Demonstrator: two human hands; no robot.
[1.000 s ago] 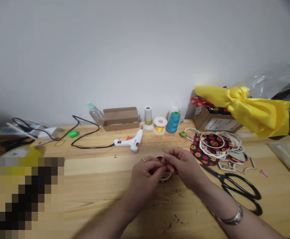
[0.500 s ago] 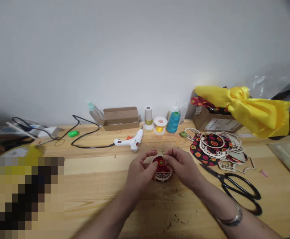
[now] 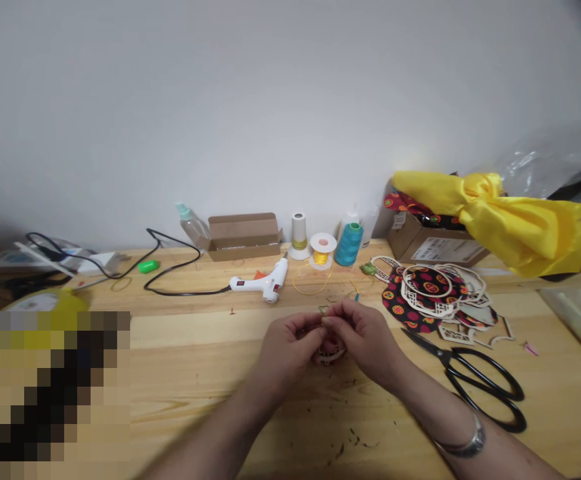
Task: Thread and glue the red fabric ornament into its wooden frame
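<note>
Over the middle of the table, my left hand [image 3: 290, 343] is closed around a small round ornament [image 3: 331, 352] of pale wooden fretwork backed with red patterned fabric. Only its lower part shows between the hands; the rest is covered by fingers. My right hand [image 3: 363, 337] pinches at the ornament's top edge, its thumb and forefinger meeting the left hand's fingertips. A thin greenish-yellow cord [image 3: 323, 309] sticks out there, seemingly within the pinch. Black-handled scissors [image 3: 470, 377] lie beside my right forearm.
A white glue gun [image 3: 260, 283] with a black cable lies beyond my hands. Behind stand a cardboard box [image 3: 243, 248], a yellow cord spool [image 3: 323, 247] and a blue thread cone [image 3: 349, 245]. Wooden frames and fabric pieces [image 3: 430, 297] are piled at right, before a box draped with yellow cloth [image 3: 525, 223].
The ornament has tilted, so its red face shows less and its fretwork looks flatter. My hands have drawn closer together, with the right fingers shifted slightly left over its top.
</note>
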